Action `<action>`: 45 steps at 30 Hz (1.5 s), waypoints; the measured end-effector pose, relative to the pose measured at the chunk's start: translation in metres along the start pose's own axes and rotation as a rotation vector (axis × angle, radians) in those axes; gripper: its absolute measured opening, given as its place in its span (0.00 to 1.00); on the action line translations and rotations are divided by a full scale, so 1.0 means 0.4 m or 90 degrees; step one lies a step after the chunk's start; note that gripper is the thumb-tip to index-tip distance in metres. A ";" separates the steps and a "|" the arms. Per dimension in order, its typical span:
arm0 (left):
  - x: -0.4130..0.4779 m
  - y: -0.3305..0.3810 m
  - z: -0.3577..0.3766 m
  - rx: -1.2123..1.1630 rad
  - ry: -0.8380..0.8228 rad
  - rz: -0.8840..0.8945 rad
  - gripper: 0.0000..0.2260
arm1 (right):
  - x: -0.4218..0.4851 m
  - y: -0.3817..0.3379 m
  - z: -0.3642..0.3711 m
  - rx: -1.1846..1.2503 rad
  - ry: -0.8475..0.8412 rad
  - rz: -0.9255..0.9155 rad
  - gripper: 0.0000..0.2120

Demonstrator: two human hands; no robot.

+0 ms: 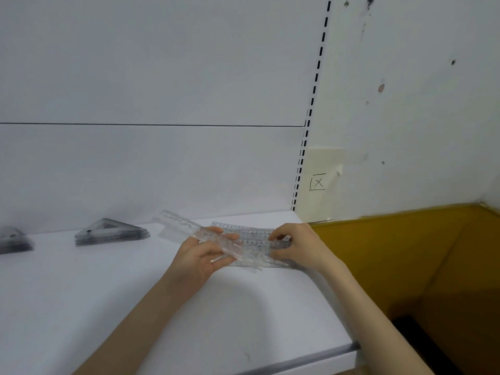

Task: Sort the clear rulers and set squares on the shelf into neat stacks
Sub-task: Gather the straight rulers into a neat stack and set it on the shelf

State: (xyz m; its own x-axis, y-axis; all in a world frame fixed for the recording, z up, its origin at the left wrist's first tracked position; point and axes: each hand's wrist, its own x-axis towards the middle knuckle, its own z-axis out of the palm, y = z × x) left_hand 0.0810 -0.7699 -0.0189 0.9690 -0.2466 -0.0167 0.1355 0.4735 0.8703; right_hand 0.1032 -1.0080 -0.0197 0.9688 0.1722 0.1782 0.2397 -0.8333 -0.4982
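My left hand [201, 257] grips a small bundle of clear rulers [189, 226] that slants up to the far left, just above the white shelf [108, 307]. Several more clear rulers [251, 236] lie loosely fanned on the shelf under and to the right of that bundle. My right hand [295, 244] pinches the right end of these lying rulers with curled fingers. A neat stack of clear set squares [111, 231] sits at the back left. A second set square stack [13, 240] shows blurred at the left edge.
The shelf's right edge [354, 347] drops off beside a yellow-brown floor [405, 266]. A white back panel rises behind the shelf. A slotted upright [311, 109] runs up the right rear corner, next to a wall with a taped note marked X [318, 182].
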 end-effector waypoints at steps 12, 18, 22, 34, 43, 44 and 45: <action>-0.001 0.002 -0.004 0.002 -0.032 -0.025 0.13 | -0.009 0.004 0.024 0.228 0.153 0.000 0.07; -0.004 -0.004 0.009 0.021 -0.068 -0.030 0.18 | -0.013 -0.039 -0.005 0.365 0.190 -0.043 0.11; -0.005 -0.016 0.020 0.006 -0.084 -0.030 0.16 | -0.013 -0.097 0.000 0.336 0.169 -0.114 0.11; -0.019 0.001 0.033 0.026 -0.152 0.019 0.19 | -0.009 -0.179 0.051 0.341 0.191 -0.193 0.17; -0.015 -0.012 0.026 -0.006 -0.170 0.032 0.19 | -0.019 -0.190 0.071 0.232 0.147 -0.196 0.11; -0.013 -0.013 0.023 -0.013 -0.170 0.032 0.20 | -0.021 -0.189 0.070 0.206 0.142 -0.214 0.11; -0.012 -0.014 0.020 -0.024 -0.172 0.029 0.20 | -0.023 -0.186 0.068 0.184 0.138 -0.225 0.11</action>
State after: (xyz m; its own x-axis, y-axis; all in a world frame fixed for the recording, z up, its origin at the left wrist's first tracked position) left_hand 0.0738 -0.7782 -0.0198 0.8850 -0.4376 0.1587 0.1051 0.5199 0.8478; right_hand 0.0783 -0.9332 -0.0073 0.7974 0.2784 0.5355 0.5879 -0.5590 -0.5848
